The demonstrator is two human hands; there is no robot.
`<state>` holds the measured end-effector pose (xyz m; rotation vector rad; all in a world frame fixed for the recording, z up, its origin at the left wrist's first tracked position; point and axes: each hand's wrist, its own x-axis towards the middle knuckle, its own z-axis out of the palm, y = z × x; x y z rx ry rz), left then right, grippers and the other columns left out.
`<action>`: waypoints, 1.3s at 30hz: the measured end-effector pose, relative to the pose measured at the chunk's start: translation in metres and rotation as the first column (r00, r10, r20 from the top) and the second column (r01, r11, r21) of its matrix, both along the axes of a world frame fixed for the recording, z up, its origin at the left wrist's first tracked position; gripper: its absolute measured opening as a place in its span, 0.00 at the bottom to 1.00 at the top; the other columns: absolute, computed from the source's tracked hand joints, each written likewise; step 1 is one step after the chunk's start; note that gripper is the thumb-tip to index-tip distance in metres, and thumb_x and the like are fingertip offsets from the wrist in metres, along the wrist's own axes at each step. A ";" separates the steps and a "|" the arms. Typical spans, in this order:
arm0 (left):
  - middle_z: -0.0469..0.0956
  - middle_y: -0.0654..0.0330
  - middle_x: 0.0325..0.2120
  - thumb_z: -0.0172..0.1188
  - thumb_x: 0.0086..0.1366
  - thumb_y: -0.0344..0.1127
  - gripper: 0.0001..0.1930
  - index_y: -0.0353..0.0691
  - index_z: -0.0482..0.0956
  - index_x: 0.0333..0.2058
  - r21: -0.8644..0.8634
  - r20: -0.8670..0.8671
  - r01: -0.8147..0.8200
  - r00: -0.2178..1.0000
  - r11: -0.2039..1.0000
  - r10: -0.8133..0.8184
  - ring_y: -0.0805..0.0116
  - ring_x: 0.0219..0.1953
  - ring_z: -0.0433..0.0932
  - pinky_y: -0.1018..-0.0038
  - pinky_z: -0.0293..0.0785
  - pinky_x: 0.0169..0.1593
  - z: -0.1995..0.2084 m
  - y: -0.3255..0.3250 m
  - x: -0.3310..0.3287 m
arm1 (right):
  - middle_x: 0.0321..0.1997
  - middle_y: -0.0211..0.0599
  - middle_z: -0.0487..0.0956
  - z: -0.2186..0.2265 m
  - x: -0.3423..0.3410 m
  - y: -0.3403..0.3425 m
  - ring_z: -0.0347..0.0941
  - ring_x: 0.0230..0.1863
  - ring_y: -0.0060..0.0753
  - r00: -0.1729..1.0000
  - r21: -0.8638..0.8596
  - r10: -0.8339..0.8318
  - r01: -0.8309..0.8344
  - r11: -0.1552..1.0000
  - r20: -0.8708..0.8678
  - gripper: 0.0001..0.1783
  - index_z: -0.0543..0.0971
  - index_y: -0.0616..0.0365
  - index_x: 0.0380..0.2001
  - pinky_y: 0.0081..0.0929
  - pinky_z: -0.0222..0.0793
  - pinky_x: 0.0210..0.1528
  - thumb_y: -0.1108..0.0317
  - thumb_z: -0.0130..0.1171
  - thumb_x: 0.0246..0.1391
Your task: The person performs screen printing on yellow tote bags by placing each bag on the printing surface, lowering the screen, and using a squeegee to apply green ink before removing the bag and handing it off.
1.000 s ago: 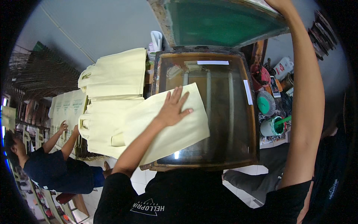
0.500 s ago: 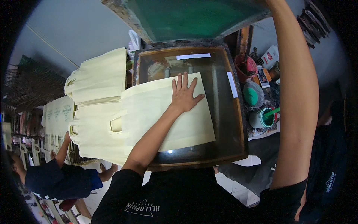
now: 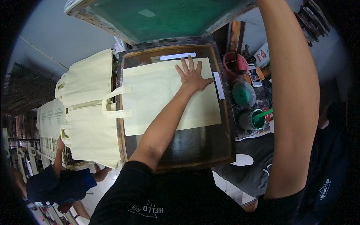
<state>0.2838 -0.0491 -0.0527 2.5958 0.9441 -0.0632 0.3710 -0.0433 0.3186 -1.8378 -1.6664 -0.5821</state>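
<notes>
My left hand [image 3: 192, 78] lies flat with fingers spread on a cream fabric tote bag [image 3: 157, 105]. The bag rests on the dark glass-topped printing table [image 3: 195, 150], its handles reaching over the left edge. Two white strips, an upper strip [image 3: 178, 56] and a side strip [image 3: 218, 85], mark the table's far and right sides; the bag's corner lies close to both, and my fingertips touch or nearly touch them. Above the table a screen-printing frame [image 3: 150, 18] with green mesh stands raised. My right arm [image 3: 294, 93] stretches up toward its right end; the hand is beyond the picture.
Stacks of cream bags [image 3: 90, 131] lie at left, with printed bags [image 3: 52, 116] beyond. A co-worker [image 3: 63, 183] stands there. At right are a red bucket [image 3: 234, 65], a phone [image 3: 255, 75], a green-stained lid [image 3: 243, 93] and a green ink tub [image 3: 251, 120]. Another person sits nearby.
My left hand has slid the tote bag to the far right of the table, up to the white strips, off the stack. The view has shifted slightly; the frame stays raised.
</notes>
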 end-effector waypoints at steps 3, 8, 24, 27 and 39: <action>0.35 0.42 0.75 0.60 0.55 0.74 0.56 0.51 0.50 0.74 -0.062 -0.049 -0.057 0.997 0.996 0.055 0.32 0.75 0.26 0.25 0.26 0.67 0.008 -0.003 0.007 | 0.42 0.67 0.82 0.001 0.003 0.003 0.82 0.43 0.61 0.997 0.040 0.045 -0.048 0.998 0.067 0.30 0.83 0.74 0.42 0.43 0.74 0.52 0.53 0.70 0.49; 0.34 0.44 0.76 0.60 0.54 0.75 0.57 0.55 0.47 0.75 -0.106 -0.118 -0.095 0.990 0.990 0.083 0.32 0.75 0.25 0.23 0.27 0.66 0.016 -0.005 0.015 | 0.41 0.66 0.83 0.002 0.008 0.003 0.82 0.43 0.60 0.996 0.011 0.082 -0.082 0.997 0.046 0.27 0.84 0.73 0.41 0.43 0.74 0.52 0.55 0.70 0.49; 0.33 0.47 0.76 0.61 0.51 0.77 0.60 0.55 0.45 0.75 -0.091 -0.224 -0.121 0.970 0.989 0.098 0.32 0.75 0.25 0.21 0.30 0.65 0.015 0.004 0.035 | 0.37 0.64 0.83 0.003 0.004 -0.002 0.82 0.39 0.58 0.990 -0.001 0.133 -0.133 0.991 0.047 0.24 0.86 0.71 0.36 0.45 0.75 0.47 0.56 0.70 0.50; 0.37 0.44 0.76 0.61 0.50 0.78 0.62 0.52 0.46 0.75 -0.073 -0.171 -0.100 0.982 0.992 0.086 0.32 0.75 0.27 0.25 0.31 0.67 0.021 0.007 0.036 | 0.38 0.64 0.83 -0.001 -0.005 -0.013 0.82 0.39 0.59 0.994 -0.024 0.113 -0.112 0.993 0.001 0.22 0.86 0.71 0.37 0.45 0.75 0.47 0.57 0.69 0.51; 0.85 0.45 0.35 0.60 0.70 0.37 0.17 0.26 0.78 0.47 -0.726 0.688 0.407 0.406 0.555 0.602 0.62 0.37 0.85 0.67 0.80 0.45 0.093 -0.073 -0.252 | 0.27 0.44 0.77 -0.175 -0.102 -0.161 0.77 0.31 0.49 0.962 -0.068 0.175 -0.193 0.979 -0.211 0.13 0.77 0.56 0.30 0.47 0.73 0.34 0.58 0.60 0.61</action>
